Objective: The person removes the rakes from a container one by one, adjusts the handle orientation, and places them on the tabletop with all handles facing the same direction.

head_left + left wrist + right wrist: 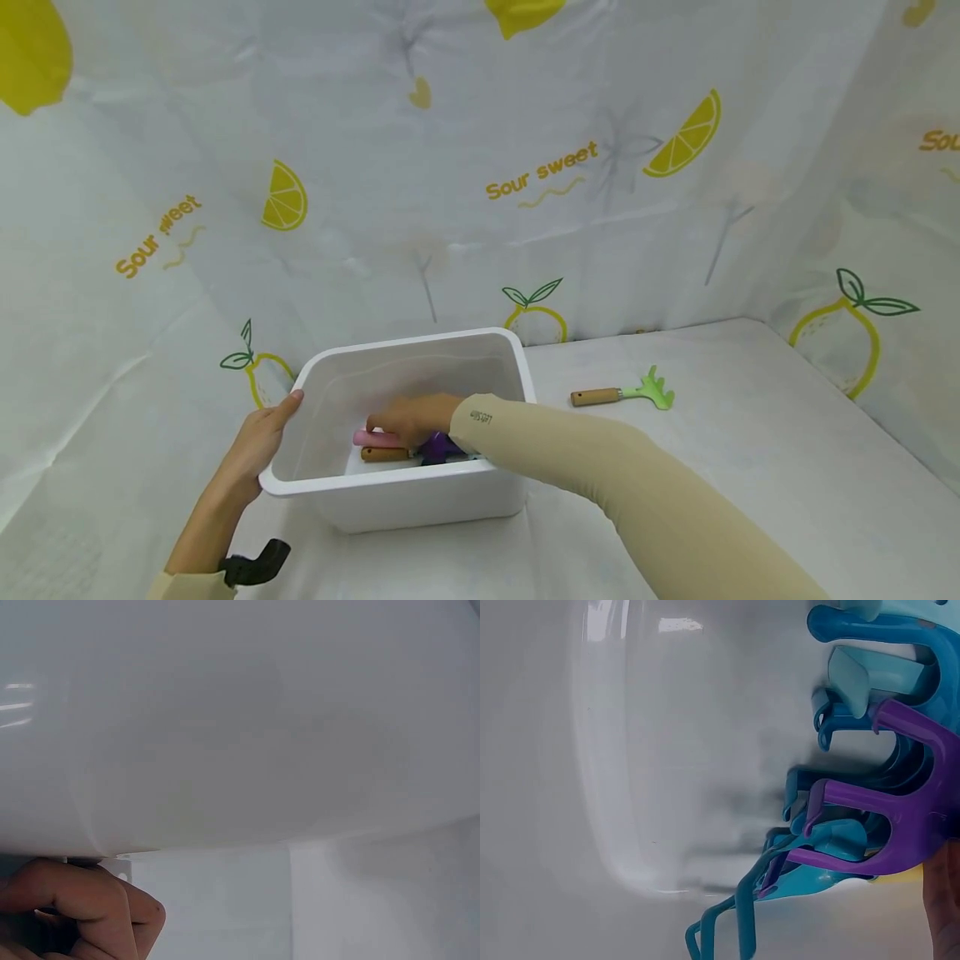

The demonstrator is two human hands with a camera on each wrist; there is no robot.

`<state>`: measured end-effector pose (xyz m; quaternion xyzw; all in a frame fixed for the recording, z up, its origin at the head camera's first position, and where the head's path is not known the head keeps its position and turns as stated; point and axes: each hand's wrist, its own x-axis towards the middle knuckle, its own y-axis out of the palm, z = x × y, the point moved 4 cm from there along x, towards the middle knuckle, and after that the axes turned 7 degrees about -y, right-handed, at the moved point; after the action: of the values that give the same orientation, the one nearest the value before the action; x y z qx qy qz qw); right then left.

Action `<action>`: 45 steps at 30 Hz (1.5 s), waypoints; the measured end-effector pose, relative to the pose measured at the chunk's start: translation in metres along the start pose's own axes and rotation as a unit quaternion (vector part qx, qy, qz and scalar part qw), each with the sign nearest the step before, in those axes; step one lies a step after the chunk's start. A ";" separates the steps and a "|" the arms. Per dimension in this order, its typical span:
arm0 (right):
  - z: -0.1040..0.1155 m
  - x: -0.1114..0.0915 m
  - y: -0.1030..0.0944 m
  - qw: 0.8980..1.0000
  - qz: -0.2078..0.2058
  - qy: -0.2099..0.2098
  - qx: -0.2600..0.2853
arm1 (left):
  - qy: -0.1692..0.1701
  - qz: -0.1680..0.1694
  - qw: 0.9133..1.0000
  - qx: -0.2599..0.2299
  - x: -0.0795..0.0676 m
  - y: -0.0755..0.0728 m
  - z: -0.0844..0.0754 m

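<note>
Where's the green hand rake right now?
Head view: the green hand rake lies on the white-covered table, right of the white bin, just beyond the right sleeve.

We see a purple fork (922, 821) overlapping blue pronged tools (896, 631) inside a glossy white bin (667, 750). At our right edge, part of the right hand (941, 896) shows.

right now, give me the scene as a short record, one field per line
container: white bin
left hand: grips the bin's left rim
right hand: inside the bin, among the tools; grip unclear
bin contents: purple fork, blue forks, pink handle, wooden handle
outside bin: green fork, lying to the right
backdrop: lemon-print sheet
</note>
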<state>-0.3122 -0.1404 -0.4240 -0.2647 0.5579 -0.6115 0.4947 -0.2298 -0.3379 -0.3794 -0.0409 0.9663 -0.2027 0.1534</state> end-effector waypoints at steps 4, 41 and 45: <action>-0.001 0.003 0.004 1.000 0.000 -0.006 0.011 | -0.006 0.001 1.000 0.004 -0.001 0.000 0.003; 0.016 0.003 -0.022 0.994 -0.005 -0.113 -0.008 | 0.002 0.008 1.000 0.003 0.001 0.002 0.002; 0.020 0.003 -0.029 0.993 0.002 -0.117 -0.006 | 0.002 0.008 1.000 0.000 0.001 0.001 0.001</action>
<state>-0.3047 -0.1550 -0.3927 -0.3364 0.5002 -0.5721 0.5561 -0.2304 -0.3373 -0.3810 -0.0325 0.9670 -0.2015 0.1527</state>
